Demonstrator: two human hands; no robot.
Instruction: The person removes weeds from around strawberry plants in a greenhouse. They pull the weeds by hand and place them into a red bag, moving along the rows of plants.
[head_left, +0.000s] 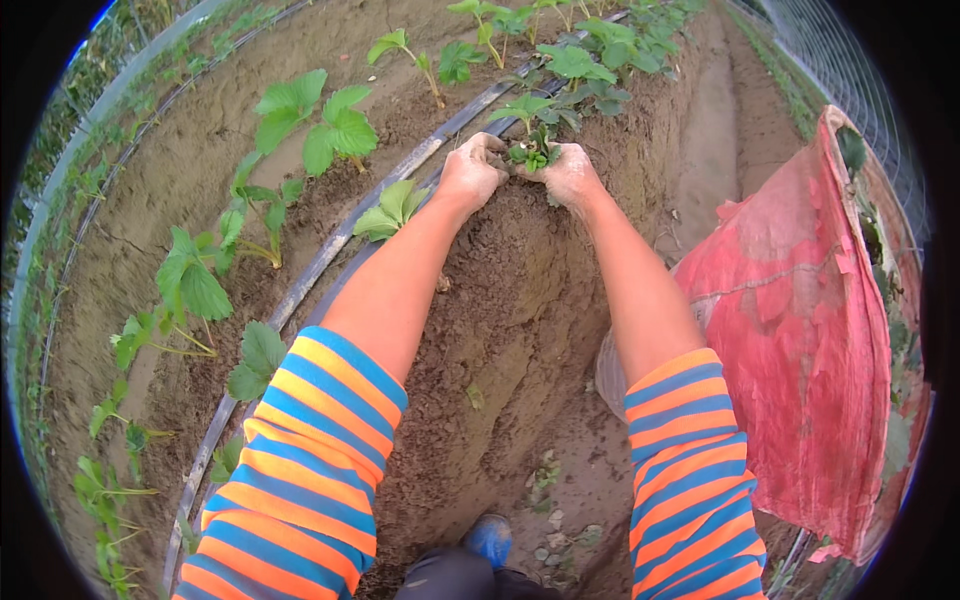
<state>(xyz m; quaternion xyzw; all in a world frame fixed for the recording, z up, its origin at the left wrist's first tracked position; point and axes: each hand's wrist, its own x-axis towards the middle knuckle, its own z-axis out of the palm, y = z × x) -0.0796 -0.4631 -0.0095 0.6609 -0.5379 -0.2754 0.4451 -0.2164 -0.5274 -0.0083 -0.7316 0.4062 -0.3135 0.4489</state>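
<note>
Both hands meet at the edge of a raised soil bed, around a small green strawberry plant (534, 156). My left hand (471, 174) comes in from the left, its fingers curled against the plant's base beside the black drip tapes. On the other side, my right hand (564, 177) has its fingers closed at the plant's leaves; its fingertips are partly hidden by them. Pale dried soil coats both hands. Another strawberry plant's leaves (523, 109) rise just beyond my fingers. Below my left wrist, a leafy strawberry plant (391, 211) grows by the tape.
Black drip tape (330, 251) runs along the bed, with rows of strawberry plants (341, 135) on its left. A worn red woven sack (795, 315) holding leaves stands at the right. One blue shoe (491, 538) is in the soil furrow below. Plastic film (832, 60) lies at upper right.
</note>
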